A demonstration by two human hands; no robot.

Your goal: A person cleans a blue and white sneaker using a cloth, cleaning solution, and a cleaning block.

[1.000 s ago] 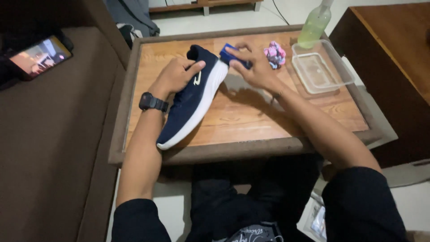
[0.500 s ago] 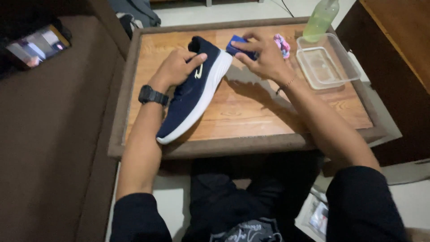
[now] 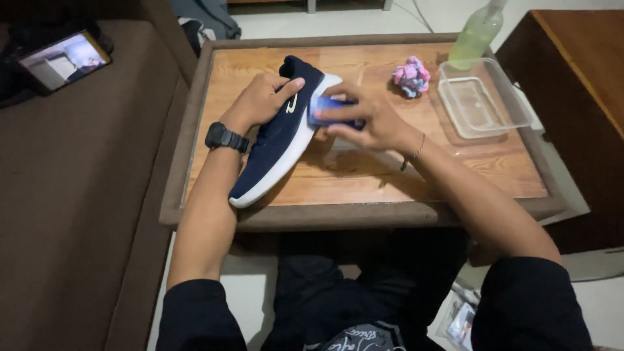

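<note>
A navy sneaker with a white sole (image 3: 276,146) lies on its side on the wooden tray table (image 3: 390,179), toe toward me. My left hand (image 3: 263,101), a black watch on its wrist, rests on the shoe's upper near the heel and holds it down. My right hand (image 3: 364,117) grips a small blue brush or sponge (image 3: 325,110) and presses it against the white sole near the heel.
A crumpled pink and blue cloth (image 3: 411,76) lies behind my right hand. A clear plastic container (image 3: 484,97) and a green spray bottle (image 3: 476,36) stand at the right. A tablet with a lit screen (image 3: 64,60) lies on the brown sofa at left.
My right hand has brought the blue brush from the heel end down onto the side of the sole. The left hand has stayed on the shoe.
</note>
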